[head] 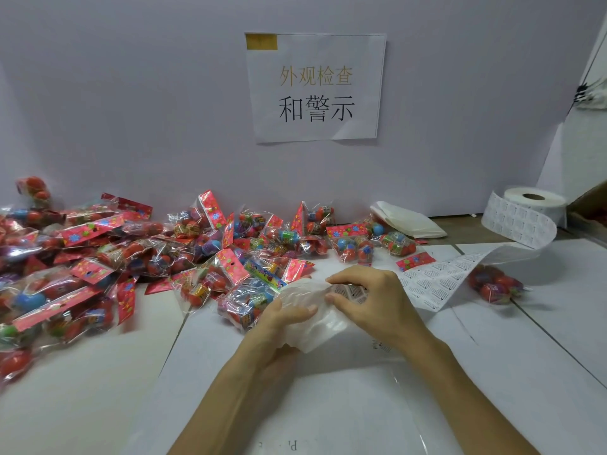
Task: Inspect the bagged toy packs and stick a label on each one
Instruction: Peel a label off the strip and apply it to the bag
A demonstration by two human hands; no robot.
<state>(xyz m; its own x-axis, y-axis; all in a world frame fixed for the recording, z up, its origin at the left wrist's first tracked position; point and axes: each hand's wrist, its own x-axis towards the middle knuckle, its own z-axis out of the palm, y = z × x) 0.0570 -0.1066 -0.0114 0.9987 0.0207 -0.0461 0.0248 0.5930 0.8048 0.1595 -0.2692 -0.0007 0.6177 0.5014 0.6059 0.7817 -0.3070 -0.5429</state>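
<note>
Several bagged toy packs [138, 254], clear bags with red flowered header cards, lie heaped across the left and middle of the table. My left hand [279, 318] grips a crumpled strip of white label backing paper [315, 318] at the table's centre. My right hand [371, 297] pinches the printed label end of that strip [353, 292] between thumb and fingers. A long label strip [437, 280] runs from my hands up to a label roll [528, 208] at the back right. One toy pack [494, 285] lies apart on the right, beside the strip.
A paper sign [317, 88] with printed characters hangs on the back wall. Folded white sheets [407, 221] lie against the wall near the roll. White paper sheets [328, 405] cover the table in front of me. A box edge [591, 205] shows at far right.
</note>
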